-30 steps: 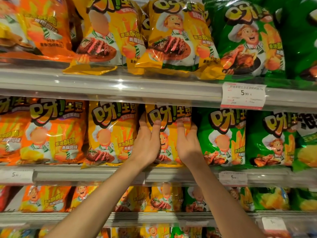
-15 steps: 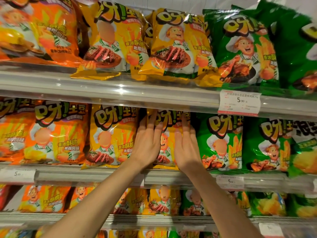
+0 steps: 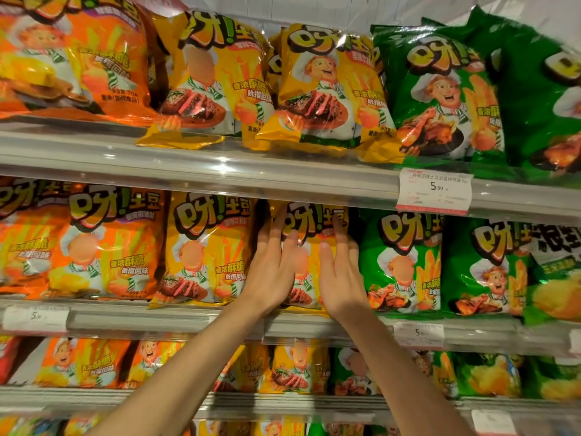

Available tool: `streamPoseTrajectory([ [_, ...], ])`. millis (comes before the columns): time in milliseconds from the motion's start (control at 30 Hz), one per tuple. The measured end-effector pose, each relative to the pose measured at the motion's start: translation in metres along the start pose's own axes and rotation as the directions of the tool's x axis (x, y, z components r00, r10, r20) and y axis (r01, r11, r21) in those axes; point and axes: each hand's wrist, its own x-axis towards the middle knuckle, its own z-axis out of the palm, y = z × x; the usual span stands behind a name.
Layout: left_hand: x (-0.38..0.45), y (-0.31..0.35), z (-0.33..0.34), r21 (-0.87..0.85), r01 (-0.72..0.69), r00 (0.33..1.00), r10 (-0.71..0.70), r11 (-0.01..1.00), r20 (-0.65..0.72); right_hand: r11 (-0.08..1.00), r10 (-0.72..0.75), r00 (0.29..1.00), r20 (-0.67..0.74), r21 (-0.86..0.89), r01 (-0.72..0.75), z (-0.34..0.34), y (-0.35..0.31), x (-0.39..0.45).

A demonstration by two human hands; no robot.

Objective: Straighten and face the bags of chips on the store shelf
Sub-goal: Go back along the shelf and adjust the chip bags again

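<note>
A yellow chip bag stands upright on the middle shelf, between another yellow bag and a green bag. My left hand lies flat on its left half with fingers stretched upward. My right hand presses flat on its right half, fingers apart. Both palms hide most of the bag's front. Neither hand grips it.
Orange bags fill the middle shelf's left side. The top shelf carries leaning orange, yellow and green bags behind a clear rail. Price tags hang on the rails. A lower shelf holds more bags.
Both hands have flattened against the yellow bag and slid slightly up, fingers spreading. The view has tilted upward, showing more of the top shelf.
</note>
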Motion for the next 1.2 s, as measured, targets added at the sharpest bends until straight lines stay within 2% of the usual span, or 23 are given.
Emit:
streamPoseTrajectory([
  [200,-0.003,0.006,-0.009,0.01,0.02,1.0,-0.02,1.0,0.015,0.975,0.127,0.982,0.143,0.164,-0.15,-0.008,0.0,-0.001],
  [300,-0.014,0.011,-0.022,0.05,0.004,0.999,-0.007,0.999,0.049,0.964,0.162,0.979,0.127,0.191,-0.185,-0.017,0.001,-0.007],
  [367,-0.027,0.013,-0.031,0.059,0.019,0.997,-0.023,0.998,0.071,0.937,0.145,0.985,0.096,0.307,-0.168,-0.024,0.002,-0.019],
  [433,-0.042,0.014,-0.04,0.003,0.026,0.996,-0.026,1.0,0.087,0.906,0.098,0.994,0.05,0.409,-0.11,-0.031,0.006,-0.032],
  [533,-0.065,0.015,-0.052,-0.087,0.045,0.995,-0.037,0.995,0.09,0.852,0.147,0.985,0.095,0.493,-0.175,-0.042,0.012,-0.047],
  [667,-0.089,0.011,-0.061,-0.11,0.077,0.996,-0.073,0.991,0.043,0.853,0.131,0.989,0.063,0.501,-0.145,-0.051,0.021,-0.07],
  [933,-0.113,-0.014,-0.092,-0.309,0.165,0.986,-0.154,0.937,0.061,0.81,0.322,0.945,0.063,0.499,-0.309,-0.024,0.011,-0.12],
  [1200,-0.125,-0.033,-0.117,-0.323,0.254,0.967,-0.245,0.912,0.07,0.82,0.34,0.938,0.069,0.467,-0.331,-0.016,-0.003,-0.144],
])
